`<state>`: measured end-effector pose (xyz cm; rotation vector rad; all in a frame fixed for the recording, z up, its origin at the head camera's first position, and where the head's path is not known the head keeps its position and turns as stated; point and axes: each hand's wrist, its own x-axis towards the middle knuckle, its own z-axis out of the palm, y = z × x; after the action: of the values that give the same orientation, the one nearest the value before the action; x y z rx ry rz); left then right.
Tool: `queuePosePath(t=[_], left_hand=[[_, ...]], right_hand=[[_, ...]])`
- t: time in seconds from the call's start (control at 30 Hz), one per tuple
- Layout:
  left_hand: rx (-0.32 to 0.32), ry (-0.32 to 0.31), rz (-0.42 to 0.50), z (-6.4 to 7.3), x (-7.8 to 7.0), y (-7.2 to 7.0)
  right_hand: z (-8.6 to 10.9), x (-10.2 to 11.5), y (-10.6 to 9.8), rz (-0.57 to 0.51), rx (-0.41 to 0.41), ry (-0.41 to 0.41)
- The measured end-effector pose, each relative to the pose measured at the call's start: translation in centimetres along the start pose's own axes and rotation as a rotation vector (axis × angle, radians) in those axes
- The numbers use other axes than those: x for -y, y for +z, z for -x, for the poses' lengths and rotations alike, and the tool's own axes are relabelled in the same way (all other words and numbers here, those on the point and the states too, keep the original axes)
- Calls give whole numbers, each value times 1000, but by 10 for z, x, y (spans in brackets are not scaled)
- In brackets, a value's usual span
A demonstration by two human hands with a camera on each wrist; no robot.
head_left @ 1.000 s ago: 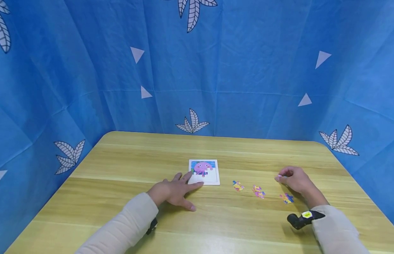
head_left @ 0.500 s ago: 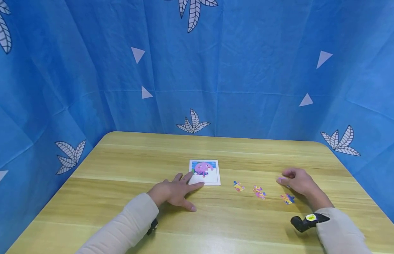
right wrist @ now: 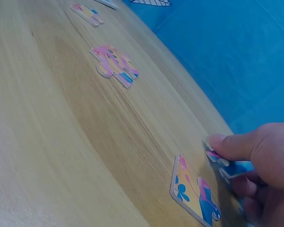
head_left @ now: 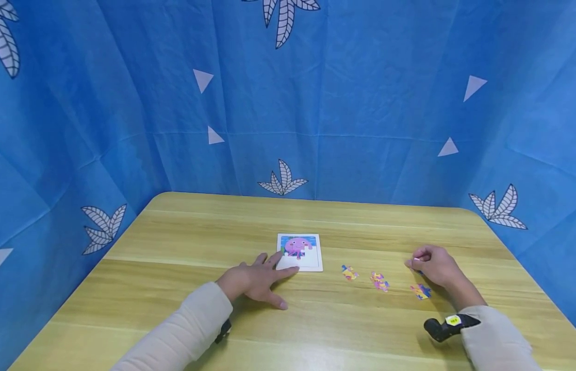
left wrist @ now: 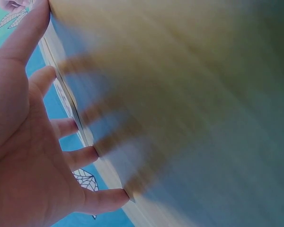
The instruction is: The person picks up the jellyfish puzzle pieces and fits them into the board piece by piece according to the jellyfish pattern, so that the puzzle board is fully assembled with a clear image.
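A white-framed puzzle board (head_left: 311,262) lies mid-table, its upper part filled with a pink octopus picture and its lower part bare white. My left hand (head_left: 256,282) is spread wide, fingertips resting on the board's left and front edges; the left wrist view shows its straight fingers along that edge. To the right, my right hand (head_left: 433,265) pinches a blue and pink puzzle piece (right wrist: 235,168) between thumb and fingers, low over the table and partly covering it. A yellow and blue puzzle piece (right wrist: 191,191) lies right beside that hand.
Between board and right hand lie a pink and yellow puzzle piece or cluster (head_left: 379,281) and a yellow one (head_left: 349,272). Blue patterned cloth (head_left: 380,103) hangs behind and beside the wooden table (head_left: 213,216).
My right hand has shifted slightly right with its thumb and fingers still together. My left hand stays at the board, and the loose pieces have not moved on the table.
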<state>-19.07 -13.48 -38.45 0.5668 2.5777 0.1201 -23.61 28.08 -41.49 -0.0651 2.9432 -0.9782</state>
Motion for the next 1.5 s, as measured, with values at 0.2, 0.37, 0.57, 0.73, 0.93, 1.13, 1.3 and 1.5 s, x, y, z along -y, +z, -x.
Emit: queuePosePath(t=[0.2,0.37,0.57,0.73,0.93,1.13,1.3,1.5], left_hand=[[0,-1,-6,0,0,0],[2,0,3,1,0,0],[6,-1,0,1,-1,-1],[7,-4,-8,0,-1,-2],[6,-1,7,0,-1,-1],[7,3,10,0,0,0],[6,0,3,0,0,0],[4,-1,1,0,0,0]], right_hand=[[-1,5,3,1,-51,-37],[-2,10,5,-15,-56,-25],[-4,20,7,-23,-76,-10],[-7,28,11,-49,-105,-10],[-10,37,17,-87,-78,-51],[-11,47,25,-140,6,-82],[-12,56,32,-164,46,-101],[-16,64,42,-182,39,-131]])
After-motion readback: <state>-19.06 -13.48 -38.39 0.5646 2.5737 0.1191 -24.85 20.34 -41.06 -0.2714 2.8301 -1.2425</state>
